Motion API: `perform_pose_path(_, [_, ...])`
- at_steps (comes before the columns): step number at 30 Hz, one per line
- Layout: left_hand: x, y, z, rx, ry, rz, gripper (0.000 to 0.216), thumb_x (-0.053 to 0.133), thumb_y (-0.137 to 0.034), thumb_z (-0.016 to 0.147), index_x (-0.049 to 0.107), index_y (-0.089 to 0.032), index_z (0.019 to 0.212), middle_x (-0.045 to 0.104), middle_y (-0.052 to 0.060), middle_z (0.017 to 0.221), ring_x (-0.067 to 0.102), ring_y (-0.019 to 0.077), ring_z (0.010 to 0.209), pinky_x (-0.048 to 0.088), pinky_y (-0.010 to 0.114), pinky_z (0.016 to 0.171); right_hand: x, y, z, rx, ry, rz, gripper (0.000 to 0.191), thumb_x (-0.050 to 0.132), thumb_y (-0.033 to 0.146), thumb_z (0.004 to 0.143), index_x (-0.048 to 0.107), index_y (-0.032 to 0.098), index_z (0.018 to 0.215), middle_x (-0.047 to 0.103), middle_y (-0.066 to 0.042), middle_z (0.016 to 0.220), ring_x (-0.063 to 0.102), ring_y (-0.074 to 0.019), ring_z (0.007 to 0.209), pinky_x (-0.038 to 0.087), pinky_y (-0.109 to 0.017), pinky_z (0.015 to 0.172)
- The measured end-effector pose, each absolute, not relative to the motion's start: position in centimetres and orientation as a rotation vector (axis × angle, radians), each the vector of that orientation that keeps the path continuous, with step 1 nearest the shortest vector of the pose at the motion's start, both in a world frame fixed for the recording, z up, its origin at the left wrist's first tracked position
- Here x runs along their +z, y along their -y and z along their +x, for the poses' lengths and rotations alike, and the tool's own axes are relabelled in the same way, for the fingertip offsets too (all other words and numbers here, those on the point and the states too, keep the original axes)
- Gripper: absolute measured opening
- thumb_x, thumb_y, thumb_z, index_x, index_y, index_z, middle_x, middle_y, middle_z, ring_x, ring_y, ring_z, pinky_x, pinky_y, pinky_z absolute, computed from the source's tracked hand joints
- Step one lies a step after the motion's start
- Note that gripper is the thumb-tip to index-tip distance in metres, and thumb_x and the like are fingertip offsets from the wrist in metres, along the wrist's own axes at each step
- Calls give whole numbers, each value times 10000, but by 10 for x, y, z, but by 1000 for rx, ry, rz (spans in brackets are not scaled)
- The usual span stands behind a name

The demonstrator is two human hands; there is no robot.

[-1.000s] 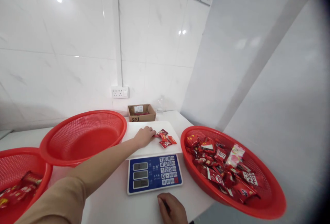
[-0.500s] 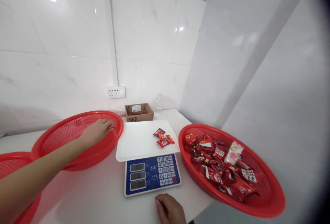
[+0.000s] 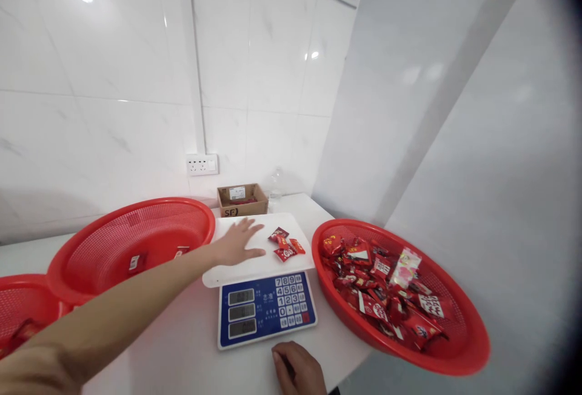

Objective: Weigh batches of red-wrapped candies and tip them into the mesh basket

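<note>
My left hand [image 3: 237, 242] reaches over the white pan [image 3: 227, 273] of a digital scale [image 3: 267, 310], fingers spread and nothing in them. Just right of its fingertips, several small red candy packets [image 3: 286, 246] lie in a little pile on the pan. My right hand [image 3: 300, 368] rests on the table in front of the scale, its fingers curled into a loose fist with nothing visible in it. Behind my left forearm stands a red plastic basket [image 3: 131, 213], with a couple of small packets [image 3: 136, 263] on its bottom.
To the right, a large red basket [image 3: 473, 328] holds many red snack packets and one pink-white packet [image 3: 406, 268]. A second left basket [image 3: 31, 286] is partly covered by my arm. Behind the scale stand a small cardboard box [image 3: 243, 201] and a clear bottle [image 3: 275, 186] near the wall.
My left hand has moved right, from over the left basket to over the scale pan. The small reddish thing at its fingertips is gone and the fingers have spread. My right hand stays put.
</note>
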State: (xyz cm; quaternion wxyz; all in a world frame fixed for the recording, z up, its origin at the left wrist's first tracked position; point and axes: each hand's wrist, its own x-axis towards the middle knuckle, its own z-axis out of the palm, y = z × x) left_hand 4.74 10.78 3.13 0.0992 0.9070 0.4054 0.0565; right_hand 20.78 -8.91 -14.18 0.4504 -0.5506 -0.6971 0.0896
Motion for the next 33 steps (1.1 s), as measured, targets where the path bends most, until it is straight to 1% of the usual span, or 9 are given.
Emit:
perform_pose_path(4, [12, -108, 116, 120, -1047, 2739, 779, 366, -708, 759, 235, -288, 1401, 172, 133, 1499, 121, 350, 1363, 195, 567, 1034, -141, 89, 209, 218, 1727, -1379, 200, 428, 266, 860, 605, 220, 779, 645, -7, 664, 610, -136, 601, 459, -216, 561])
perform_pose_path(7, [3, -109, 146, 146, -991, 2795, 643, 364, -656, 796, 348, -313, 1339, 286, 126, 1448, 234, 352, 1325, 241, 579, 996, -143, 88, 210, 200, 1747, -1398, 167, 448, 237, 843, 600, 220, 776, 645, -1, 657, 610, -135, 596, 453, -213, 561])
perform_pose_path(11, [0, -111, 156, 218, -992, 2865, 409, 400, -507, 853, 548, -230, 1116, 529, 118, 1174, 458, 296, 1133, 361, 484, 917, -146, 87, 210, 206, 1768, -1413, 153, 454, 223, 832, 596, 222, 773, 642, -1, 660, 609, -136, 602, 450, -213, 565])
perform_pose_path(14, [0, -113, 147, 264, -1029, 2896, 300, 430, -390, 870, 559, -179, 1039, 545, 111, 1073, 488, 275, 1056, 410, 438, 849, -146, 87, 210, 202, 1765, -1409, 160, 444, 229, 837, 592, 225, 776, 646, -5, 663, 610, -143, 602, 448, -219, 561])
perform_pose_path(17, [1, -114, 133, 297, -1050, 2902, 191, 450, -246, 860, 549, -196, 1017, 536, 89, 1061, 506, 233, 1020, 439, 351, 798, -147, 87, 209, 210, 1752, -1394, 173, 432, 244, 849, 588, 227, 776, 645, -10, 659, 610, -147, 600, 450, -225, 562])
perform_pose_path(20, [8, -116, 112, 341, -1085, 2880, 170, 472, -169, 830, 561, -218, 966, 543, 63, 1038, 533, 196, 979, 441, 289, 780, -146, 88, 209, 230, 1745, -1395, 169, 436, 252, 849, 588, 229, 779, 642, -10, 662, 606, -146, 593, 449, -224, 554])
perform_pose_path(25, [33, -113, 52, 481, -1286, 2781, 173, 447, -204, 837, 563, -208, 965, 555, 51, 1037, 565, 172, 914, 443, 266, 746, -144, 89, 209, 255, 1738, -1400, 155, 442, 244, 845, 587, 231, 793, 648, -5, 687, 612, -145, 629, 450, -229, 582])
perform_pose_path(30, [52, -101, -27, 553, -1667, 2599, 275, 355, -303, 867, 552, -207, 1034, 533, 82, 1154, 557, 239, 981, 445, 298, 662, -142, 90, 208, 276, 1746, -1400, 174, 429, 248, 854, 589, 224, 790, 647, -14, 696, 605, -147, 634, 442, -236, 580])
perform_pose_path(33, [51, -90, -65, 476, -1880, 2417, 354, 380, -391, 845, 553, -182, 1073, 509, 116, 1215, 601, 244, 884, 454, 301, 582, -139, 91, 208, 280, 1739, -1408, 182, 423, 244, 859, 591, 222, 793, 644, -18, 695, 602, -151, 638, 440, -241, 587])
